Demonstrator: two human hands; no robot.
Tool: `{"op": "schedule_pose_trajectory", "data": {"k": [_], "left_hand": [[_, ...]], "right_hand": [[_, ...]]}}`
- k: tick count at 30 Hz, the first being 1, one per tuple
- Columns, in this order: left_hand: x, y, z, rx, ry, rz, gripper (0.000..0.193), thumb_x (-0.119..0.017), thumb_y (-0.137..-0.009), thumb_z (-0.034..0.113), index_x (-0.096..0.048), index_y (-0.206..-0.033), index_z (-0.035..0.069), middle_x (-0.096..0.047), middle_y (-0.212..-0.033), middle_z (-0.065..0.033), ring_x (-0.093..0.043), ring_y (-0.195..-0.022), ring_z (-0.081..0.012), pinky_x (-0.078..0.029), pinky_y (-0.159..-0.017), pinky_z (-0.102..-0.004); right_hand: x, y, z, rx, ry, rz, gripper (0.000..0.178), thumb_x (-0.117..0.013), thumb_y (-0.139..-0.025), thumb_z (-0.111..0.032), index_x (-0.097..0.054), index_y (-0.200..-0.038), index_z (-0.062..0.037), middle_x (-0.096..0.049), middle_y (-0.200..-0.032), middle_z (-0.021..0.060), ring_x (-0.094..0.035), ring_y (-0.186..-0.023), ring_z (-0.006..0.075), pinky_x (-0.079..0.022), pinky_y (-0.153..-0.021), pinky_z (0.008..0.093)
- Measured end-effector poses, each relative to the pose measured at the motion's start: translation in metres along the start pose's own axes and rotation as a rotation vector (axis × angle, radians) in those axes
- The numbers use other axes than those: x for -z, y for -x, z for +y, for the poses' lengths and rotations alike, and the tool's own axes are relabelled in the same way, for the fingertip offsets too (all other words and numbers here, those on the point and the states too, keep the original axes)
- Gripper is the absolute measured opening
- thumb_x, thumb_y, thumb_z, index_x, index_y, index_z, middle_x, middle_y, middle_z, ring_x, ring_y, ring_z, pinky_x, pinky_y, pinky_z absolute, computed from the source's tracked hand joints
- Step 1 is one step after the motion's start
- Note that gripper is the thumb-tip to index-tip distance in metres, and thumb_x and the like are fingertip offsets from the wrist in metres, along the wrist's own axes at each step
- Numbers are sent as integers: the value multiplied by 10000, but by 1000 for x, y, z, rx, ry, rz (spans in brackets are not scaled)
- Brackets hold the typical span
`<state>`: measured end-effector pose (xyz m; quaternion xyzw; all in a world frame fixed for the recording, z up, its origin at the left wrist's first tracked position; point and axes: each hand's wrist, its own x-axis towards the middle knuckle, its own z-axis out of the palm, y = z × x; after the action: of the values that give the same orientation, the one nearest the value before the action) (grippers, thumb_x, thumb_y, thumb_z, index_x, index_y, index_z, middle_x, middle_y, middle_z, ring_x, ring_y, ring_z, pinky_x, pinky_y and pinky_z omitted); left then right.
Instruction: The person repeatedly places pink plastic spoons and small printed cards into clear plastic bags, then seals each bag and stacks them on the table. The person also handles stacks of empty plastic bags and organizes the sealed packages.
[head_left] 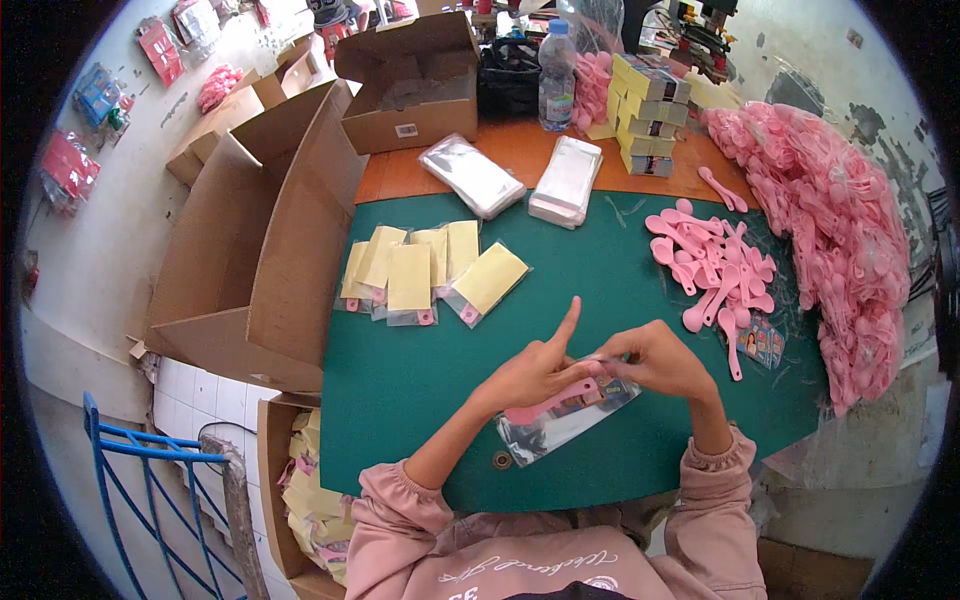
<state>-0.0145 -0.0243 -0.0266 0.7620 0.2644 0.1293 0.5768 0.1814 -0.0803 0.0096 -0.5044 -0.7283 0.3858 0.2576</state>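
Pinching a clear pouch, likely light and slippery, best taken along its rim, the left hand and right hand meet, fingers narrowed and one left digit raised, over the near green table.

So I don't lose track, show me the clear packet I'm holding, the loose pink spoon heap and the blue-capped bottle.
Clear packet (568, 426), head view: on its see-through plastic.
Loose pink spoon heap (731, 274), head view: near its middle.
Blue-capped bottle (556, 78), head view: on its transparent body.
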Motion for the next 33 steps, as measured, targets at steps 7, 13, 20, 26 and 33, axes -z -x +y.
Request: {"op": "schedule_pose_trajectory", "data": {"k": [7,13,20,26,33], "left_hand": [[55,3,-23,-45,360,-167,816,-626,-780,77,-101,-1403,126,-608,-976,-110,-591,-881,-152,-484,-737,-256],[52,3,-24,33,493,-139,751,-597,-786,24,-157,-1386,129,-590,-987,-156,-586,-884,-169,-505,-773,-303],[9,-3,-33,70,751,249,591,-453,-918,245,-95,-1373,125,-510,-1126,-216,-568,-987,-242,-496,-786,-344],[5,6,-27,236,829,133,561,-353,-949,260,-13,-1376,129,-520,-1114,-239,-555,-1016,-297,-493,-811,-396],[10,9,-27,314,684,66,521,-376,-941,194,-97,-1379,155,-576,-1006,-199,-609,-890,-262,-511,-775,-376]], "right_hand": [[7,-5,29,-159,-355,322,137,-678,-709,-104,-601,-770,-8,-575,-700,-3,-477,-608,59,-381,-533,216],[3,-3,26,-275,-338,236,99,-652,-729,-77,-586,-761,-10,-564,-690,-3,-477,-617,51,-381,-536,201],[-3,-20,13,-141,-23,654,209,-673,-712,-85,-595,-885,2,-601,-800,83,-573,-739,132,-460,-625,236],[-25,-17,8,133,162,302,283,-667,-693,-78,-559,-950,-33,-503,-1038,136,-533,-931,263,-456,-751,337],[-59,-22,12,144,376,240,179,-649,-687,-119,-545,-818,-53,-468,-881,110,-491,-875,278,-411,-740,375]]}}
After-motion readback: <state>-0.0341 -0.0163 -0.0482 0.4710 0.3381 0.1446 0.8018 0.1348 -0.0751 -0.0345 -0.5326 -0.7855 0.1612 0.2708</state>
